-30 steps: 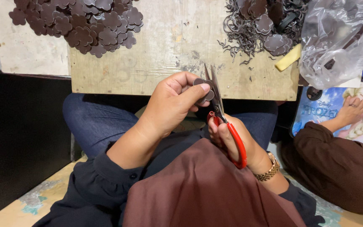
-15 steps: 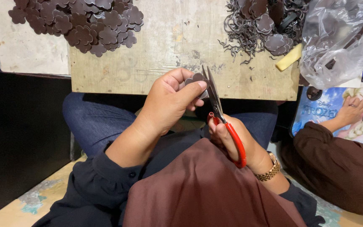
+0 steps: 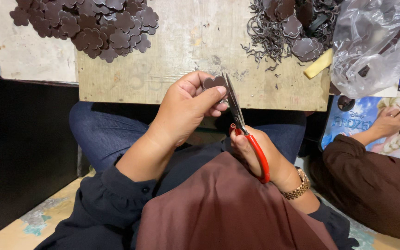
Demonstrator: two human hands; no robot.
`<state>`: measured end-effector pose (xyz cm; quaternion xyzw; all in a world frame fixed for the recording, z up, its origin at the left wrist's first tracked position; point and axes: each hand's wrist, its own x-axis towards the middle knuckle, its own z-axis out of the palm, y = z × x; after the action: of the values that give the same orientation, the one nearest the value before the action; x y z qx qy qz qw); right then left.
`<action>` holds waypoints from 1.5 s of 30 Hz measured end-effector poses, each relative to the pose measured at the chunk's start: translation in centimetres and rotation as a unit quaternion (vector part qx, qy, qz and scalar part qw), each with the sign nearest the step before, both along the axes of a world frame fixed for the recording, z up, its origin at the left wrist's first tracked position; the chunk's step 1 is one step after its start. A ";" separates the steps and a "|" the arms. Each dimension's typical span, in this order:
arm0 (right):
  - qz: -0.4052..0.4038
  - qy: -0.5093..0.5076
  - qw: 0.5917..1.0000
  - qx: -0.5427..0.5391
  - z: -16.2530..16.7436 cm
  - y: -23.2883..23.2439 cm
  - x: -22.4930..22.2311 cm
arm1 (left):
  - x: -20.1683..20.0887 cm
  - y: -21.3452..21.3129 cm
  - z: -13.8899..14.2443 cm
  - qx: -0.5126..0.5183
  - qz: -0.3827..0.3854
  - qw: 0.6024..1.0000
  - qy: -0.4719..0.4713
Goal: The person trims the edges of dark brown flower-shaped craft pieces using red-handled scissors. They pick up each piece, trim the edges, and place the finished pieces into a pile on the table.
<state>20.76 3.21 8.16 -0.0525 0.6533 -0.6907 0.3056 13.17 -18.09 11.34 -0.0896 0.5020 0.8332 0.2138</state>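
Note:
My left hand (image 3: 188,109) pinches a small dark brown flower-shaped piece (image 3: 214,83) between thumb and fingers, just above the near edge of the wooden board (image 3: 186,51). My right hand (image 3: 260,155) grips red-handled scissors (image 3: 241,125); their blades point up and touch the right edge of the piece. A gold watch sits on my right wrist.
A heap of cut brown flower pieces (image 3: 89,23) lies at the board's far left. Dark trimmings and uncut pieces (image 3: 288,28) pile at the far right beside a yellow strip (image 3: 318,65) and a clear plastic bag (image 3: 376,46). Another person's hand (image 3: 390,122) rests on a picture book at right.
The scissor blades have closed together against the piece. My left hand has turned the piece slightly and lifted it a little toward the board.

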 end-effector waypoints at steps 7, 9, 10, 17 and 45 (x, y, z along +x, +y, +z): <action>-0.004 0.006 1.000 0.015 0.8 -0.3 -0.1 | -0.1 0.4 -0.2 0.013 0.009 1.000 -0.020; -0.003 -0.002 1.000 -0.016 1.1 -0.6 -0.2 | -0.1 0.3 -0.4 0.012 0.012 1.000 -0.013; 0.002 0.001 1.000 -0.031 1.2 -0.8 -0.3 | -0.1 0.3 -0.5 0.011 0.004 1.000 -0.010; -0.006 -0.023 0.994 -0.107 1.4 -1.2 -0.5 | 0.0 0.6 -1.0 0.028 -0.002 1.000 -0.012; 0.064 0.011 0.996 -0.058 1.6 -0.7 -1.0 | 0.4 -0.7 1.3 -0.068 -0.027 0.992 0.100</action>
<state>19.71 2.50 9.80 -0.1196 0.6111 -0.7054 0.3386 13.53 -18.77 12.69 -0.0065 0.5785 0.7959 0.1782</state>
